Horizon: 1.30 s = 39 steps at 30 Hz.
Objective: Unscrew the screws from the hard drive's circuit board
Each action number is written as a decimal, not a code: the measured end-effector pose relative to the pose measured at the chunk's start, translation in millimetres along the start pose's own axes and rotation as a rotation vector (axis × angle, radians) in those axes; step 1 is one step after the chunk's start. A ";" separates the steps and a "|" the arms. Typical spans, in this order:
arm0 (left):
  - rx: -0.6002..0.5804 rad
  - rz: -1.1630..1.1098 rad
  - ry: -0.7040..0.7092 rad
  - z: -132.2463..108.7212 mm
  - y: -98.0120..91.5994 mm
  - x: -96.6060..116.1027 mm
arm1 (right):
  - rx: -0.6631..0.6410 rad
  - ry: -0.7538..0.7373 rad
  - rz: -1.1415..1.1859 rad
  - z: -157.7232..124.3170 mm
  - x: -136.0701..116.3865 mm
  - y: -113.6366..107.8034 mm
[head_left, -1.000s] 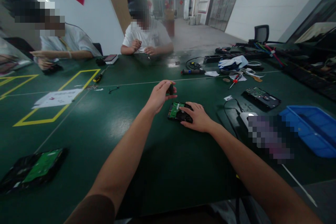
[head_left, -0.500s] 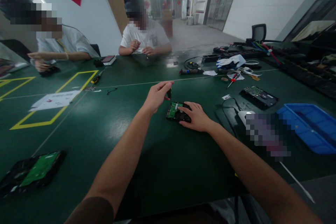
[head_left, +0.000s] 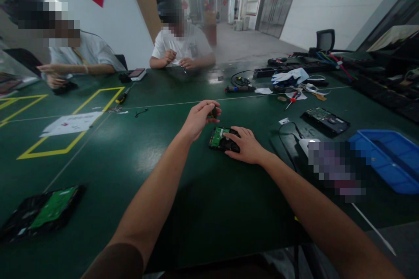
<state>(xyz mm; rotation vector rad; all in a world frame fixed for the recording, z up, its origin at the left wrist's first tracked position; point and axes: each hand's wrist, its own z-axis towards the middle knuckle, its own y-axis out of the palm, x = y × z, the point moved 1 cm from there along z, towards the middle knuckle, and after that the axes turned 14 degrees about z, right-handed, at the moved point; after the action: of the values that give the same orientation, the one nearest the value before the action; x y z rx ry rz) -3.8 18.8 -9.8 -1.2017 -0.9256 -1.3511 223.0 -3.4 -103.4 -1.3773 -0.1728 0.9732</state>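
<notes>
A hard drive [head_left: 218, 136] lies mid-table [head_left: 196, 209], with the right hand [head_left: 245, 144] resting on its right part and the left hand [head_left: 199, 118], a screwdriver [head_left: 213, 112] in its grip, just above its rear left corner. A second drive [head_left: 42, 212] lies near left. A third drive [head_left: 325, 120] lies to the right, with a tray [head_left: 386, 157] further right.

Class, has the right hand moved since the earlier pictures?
No. The right hand stays on the hard drive, equally far from the white line across the table.
</notes>
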 end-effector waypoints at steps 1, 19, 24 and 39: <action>0.005 0.017 0.011 -0.2 1.2 -0.6 | 0.003 0.002 -0.002 -0.1 0.2 0.3; 0.049 0.017 -0.010 0.1 -5.5 -0.4 | 0.003 -0.001 -0.011 -0.1 -1.4 -1.0; 0.063 -0.017 -0.013 0.4 -5.9 1.7 | 0.004 -0.006 -0.014 -0.1 0.0 0.6; 0.108 0.236 0.067 1.7 -11.9 -1.9 | -0.003 -0.006 -0.016 -0.1 0.3 -0.4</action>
<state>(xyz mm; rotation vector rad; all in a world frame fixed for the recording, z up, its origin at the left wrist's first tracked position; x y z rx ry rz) -15.3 22.5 -10.2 -1.1376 -0.7727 -1.1321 223.5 -3.2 -103.2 -1.3734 -0.1899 0.9642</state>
